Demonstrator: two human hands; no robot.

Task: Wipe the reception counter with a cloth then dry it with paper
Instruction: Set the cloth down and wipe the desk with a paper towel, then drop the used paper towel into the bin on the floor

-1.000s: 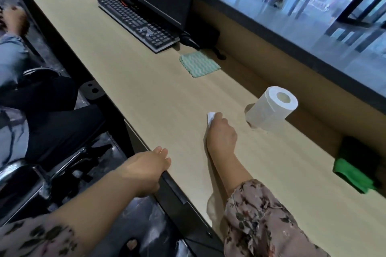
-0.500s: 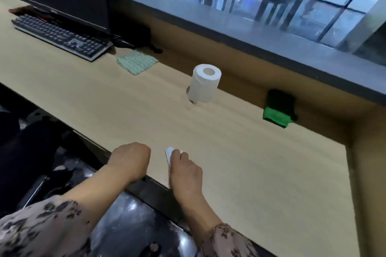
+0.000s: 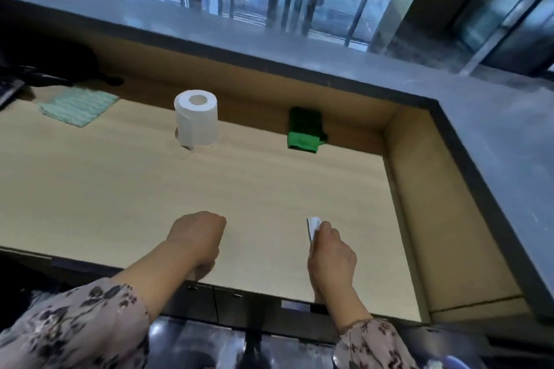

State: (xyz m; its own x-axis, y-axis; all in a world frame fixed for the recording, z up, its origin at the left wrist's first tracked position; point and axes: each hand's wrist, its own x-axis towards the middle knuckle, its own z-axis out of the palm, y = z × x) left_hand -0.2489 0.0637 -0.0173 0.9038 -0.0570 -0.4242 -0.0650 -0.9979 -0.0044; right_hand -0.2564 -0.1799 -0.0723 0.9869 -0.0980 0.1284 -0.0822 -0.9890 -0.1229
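My right hand point(image 3: 331, 255) presses a folded piece of white paper point(image 3: 313, 225) flat on the light wooden counter point(image 3: 269, 189), near its front edge and toward the right end. My left hand point(image 3: 196, 238) rests on the counter to the left of it, fingers curled into a loose fist with nothing in it. A white paper roll point(image 3: 197, 121) stands upright at the back centre. A pale green striped cloth point(image 3: 79, 106) lies flat at the back left. A bright green cloth point(image 3: 304, 130) lies folded against the back wall.
A raised grey ledge point(image 3: 329, 69) runs along the back and right side above wooden walls point(image 3: 425, 189) that close off the counter's right end. Dark objects point(image 3: 45, 69) sit at the far left behind the striped cloth. Black drawers lie below the front edge.
My right hand has slid the paper rightward along the counter toward its right end. My left hand moved up from the counter's front edge onto the surface. The view turned right.
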